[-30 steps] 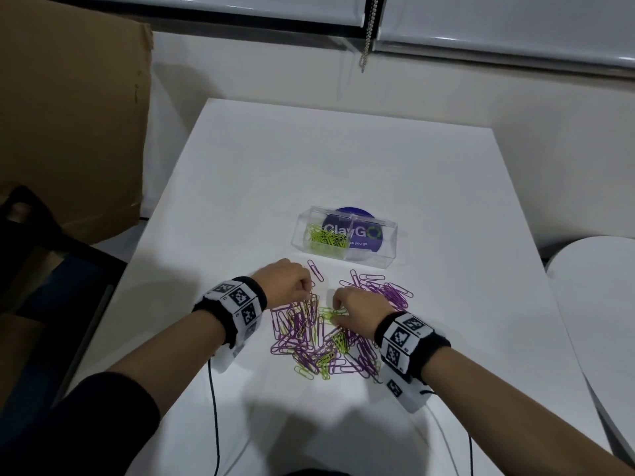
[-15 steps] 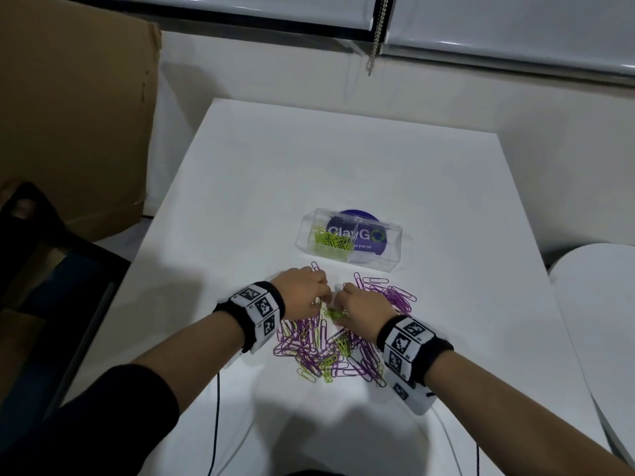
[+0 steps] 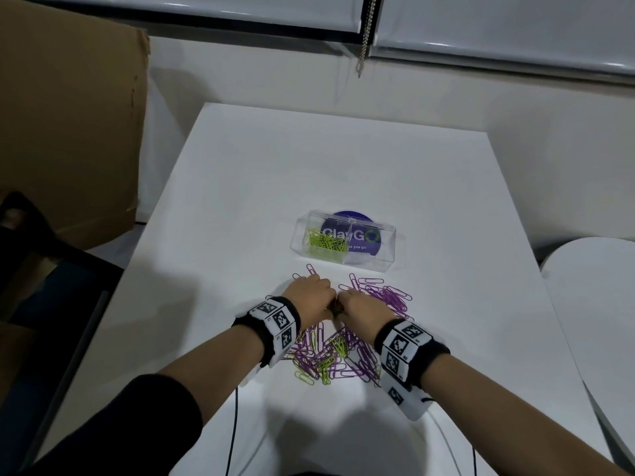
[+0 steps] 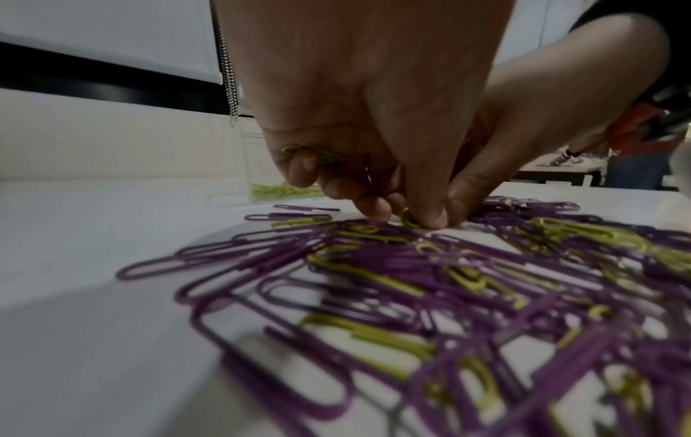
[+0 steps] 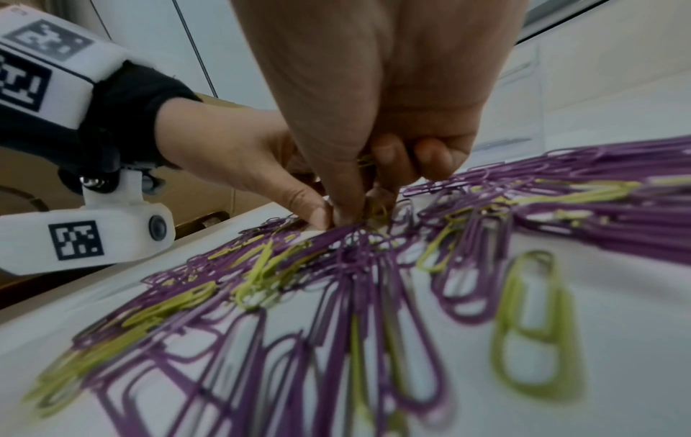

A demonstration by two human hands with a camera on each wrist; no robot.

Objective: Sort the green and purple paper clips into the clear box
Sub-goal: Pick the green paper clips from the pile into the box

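Note:
A mixed pile of purple and green paper clips (image 3: 330, 355) lies on the white table (image 3: 343, 173). Beyond it stands the clear box (image 3: 343, 240), with green clips (image 3: 324, 242) in its left compartment. My left hand (image 3: 311, 293) and right hand (image 3: 360, 305) meet fingertip to fingertip at the far edge of the pile. The left hand (image 4: 374, 165) pinches a green clip (image 4: 409, 220) on the table and keeps more green clips (image 4: 314, 152) under its curled fingers. The right hand (image 5: 374, 165) pinches a green clip (image 5: 376, 208) and holds another (image 5: 364, 161) in its palm.
A brown cardboard sheet (image 3: 68, 125) leans at the left. A dark chair (image 3: 41, 286) stands by the table's left edge, and a round white surface (image 3: 598, 304) lies at the right. A blind's bead chain (image 3: 365, 36) hangs at the back. Cables (image 3: 233, 434) trail from both wrists.
Both hands have come together and shifted toward the far edge of the pile, closer to the clear box. The left hand moved right to meet the right hand.

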